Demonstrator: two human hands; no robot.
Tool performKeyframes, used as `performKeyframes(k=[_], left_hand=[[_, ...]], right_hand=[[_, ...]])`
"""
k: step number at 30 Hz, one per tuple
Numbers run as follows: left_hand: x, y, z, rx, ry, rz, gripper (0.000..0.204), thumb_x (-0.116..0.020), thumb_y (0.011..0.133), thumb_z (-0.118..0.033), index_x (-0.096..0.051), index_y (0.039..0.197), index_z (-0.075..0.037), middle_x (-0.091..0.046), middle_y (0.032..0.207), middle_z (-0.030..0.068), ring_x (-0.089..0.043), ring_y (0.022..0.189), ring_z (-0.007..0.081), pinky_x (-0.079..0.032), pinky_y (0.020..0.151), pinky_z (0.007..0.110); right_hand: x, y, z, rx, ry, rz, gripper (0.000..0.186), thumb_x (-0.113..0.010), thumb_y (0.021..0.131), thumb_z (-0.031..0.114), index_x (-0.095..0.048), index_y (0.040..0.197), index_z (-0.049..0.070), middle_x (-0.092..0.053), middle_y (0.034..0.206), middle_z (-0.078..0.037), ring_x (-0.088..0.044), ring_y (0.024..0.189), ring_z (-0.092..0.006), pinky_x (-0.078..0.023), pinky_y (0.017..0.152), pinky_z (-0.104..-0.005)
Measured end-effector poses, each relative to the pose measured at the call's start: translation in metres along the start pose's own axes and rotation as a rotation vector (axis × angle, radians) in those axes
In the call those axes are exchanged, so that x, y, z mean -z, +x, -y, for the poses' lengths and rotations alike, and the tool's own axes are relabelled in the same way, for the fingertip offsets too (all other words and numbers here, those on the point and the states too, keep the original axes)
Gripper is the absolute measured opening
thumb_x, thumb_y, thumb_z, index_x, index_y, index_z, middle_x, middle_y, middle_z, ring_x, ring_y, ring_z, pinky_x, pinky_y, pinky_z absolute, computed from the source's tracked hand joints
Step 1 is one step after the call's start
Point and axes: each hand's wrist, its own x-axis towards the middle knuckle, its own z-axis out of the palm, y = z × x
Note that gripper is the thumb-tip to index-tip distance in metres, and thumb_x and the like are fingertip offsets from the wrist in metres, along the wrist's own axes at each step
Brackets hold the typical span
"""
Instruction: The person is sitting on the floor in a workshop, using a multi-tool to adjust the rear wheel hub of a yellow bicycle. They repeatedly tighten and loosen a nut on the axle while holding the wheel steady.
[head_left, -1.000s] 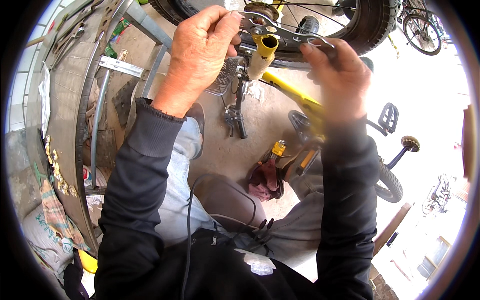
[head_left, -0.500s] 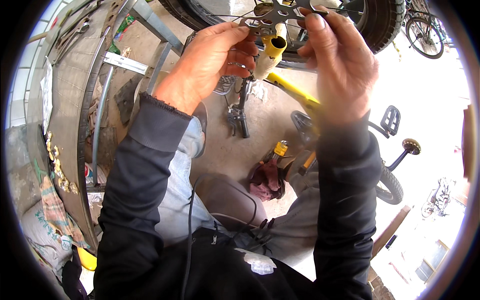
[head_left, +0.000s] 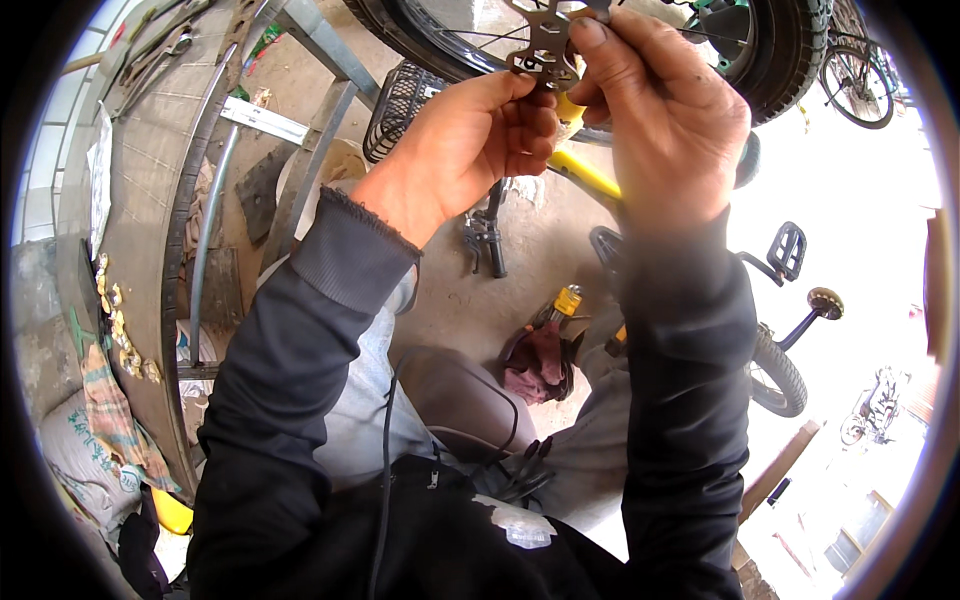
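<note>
A flat dark metal multi-wrench (head_left: 546, 52), cut with several holes and notches, is between my two hands at the top of the view. My left hand (head_left: 465, 150) pinches its lower end between thumb and curled fingers. Its upper right edge is in the grip of my right hand (head_left: 668, 105), thumb on the near side. Behind the wrench stands a bicycle wheel with a black tyre (head_left: 795, 70). Below my hands runs a yellow bicycle frame (head_left: 590, 178), partly hidden by them and my right forearm.
A black basket (head_left: 395, 112) and a handlebar grip (head_left: 496, 258) lie beyond my left forearm. A maroon cloth bag (head_left: 538, 372) with a yellow-handled tool (head_left: 567, 300) sits on the floor. At the left is a workbench (head_left: 130, 210); a pedal (head_left: 788, 250) stands at the right.
The multi-wrench has turned from nearly level to more upright. My left hand has moved right, closer to my right hand, and now covers much of the yellow tube end.
</note>
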Motion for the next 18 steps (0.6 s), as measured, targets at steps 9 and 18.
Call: performKeyframes(k=[9,18], left_hand=[[-0.015,-0.018,-0.005,-0.376,0.473,-0.307,0.023,-0.054,0.093,-0.024,-0.06,0.09,-0.002,-0.061,0.072,0.0041,-0.06,0.059,0.013,-0.049,0.053,0.026],[-0.02,-0.014,-0.004,-0.806,0.916,-0.37,0.02,-0.061,0.092,-0.021,-0.062,0.087,-0.002,-0.058,0.067,-0.0024,-0.055,0.061,0.0032,-0.049,0.054,0.019]], right_hand=[[0.037,-0.011,-0.005,-0.135,-0.037,0.079,0.017,-0.07,0.081,0.008,-0.065,0.094,-0.001,-0.063,0.069,-0.002,-0.057,0.064,-0.0049,-0.047,0.059,-0.0205],[0.056,-0.032,-0.018,-0.254,-0.276,0.176,0.016,-0.072,0.08,0.01,-0.066,0.093,0.002,-0.066,0.068,-0.007,-0.06,0.061,-0.007,-0.048,0.056,-0.0223]])
